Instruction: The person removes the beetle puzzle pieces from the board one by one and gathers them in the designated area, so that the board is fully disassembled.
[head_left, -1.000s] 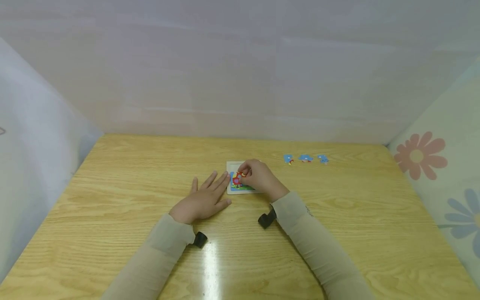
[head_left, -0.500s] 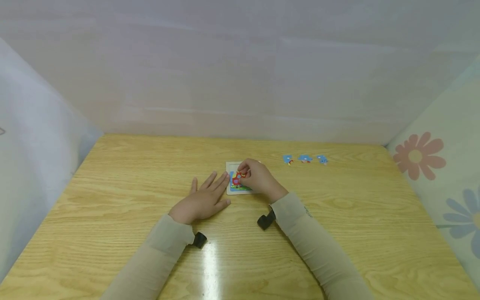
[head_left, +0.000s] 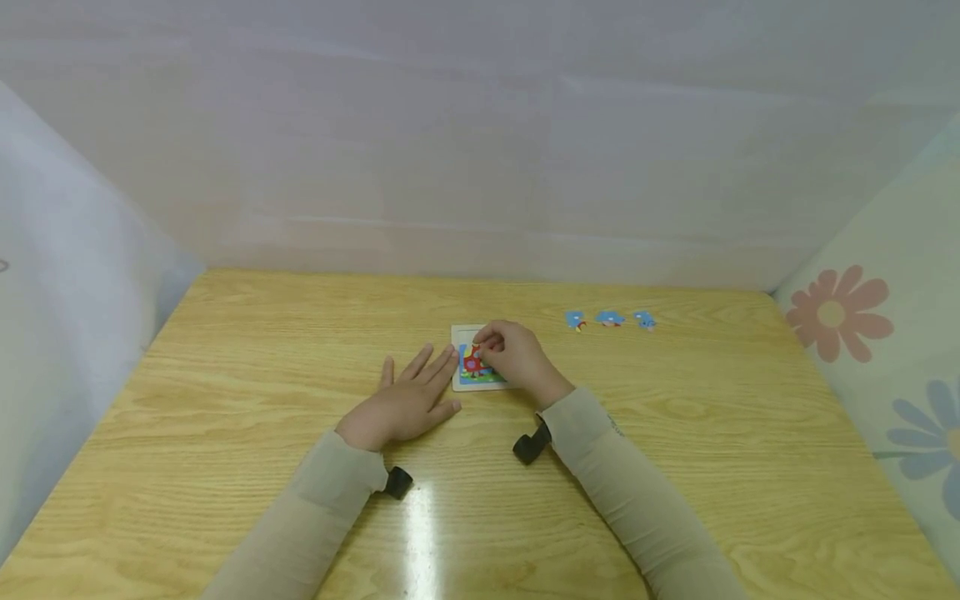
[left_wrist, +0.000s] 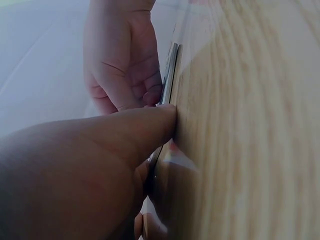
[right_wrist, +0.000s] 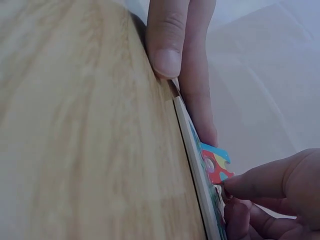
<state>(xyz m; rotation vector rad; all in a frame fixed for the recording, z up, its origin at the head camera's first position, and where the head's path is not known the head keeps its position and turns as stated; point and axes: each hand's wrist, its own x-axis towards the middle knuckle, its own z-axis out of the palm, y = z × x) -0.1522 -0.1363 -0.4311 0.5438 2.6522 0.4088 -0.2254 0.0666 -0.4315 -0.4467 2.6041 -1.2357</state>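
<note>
A small jigsaw puzzle board [head_left: 456,337] with a pale frame lies on the table, its lower part filled with red, blue and green picture. My right hand [head_left: 517,358] bends over it and pinches a red, yellow and blue puzzle piece [right_wrist: 216,162] between thumb and fingers. In the right wrist view that piece stands tilted up from the board. My left hand [head_left: 405,407] lies spread with straight fingers, its fingertips at the board's left edge. The right hand covers the board's right side.
Several blue puzzle pieces lie apart in a row toward the back right, among them a left piece [head_left: 575,318], a middle piece [head_left: 611,317] and a right piece [head_left: 644,319]. The wooden table [head_left: 225,375] meets a pale backdrop behind.
My right fingers have shifted very slightly with the piece over the board, and more of the red picture below them shows. The left hand stays in place.
</note>
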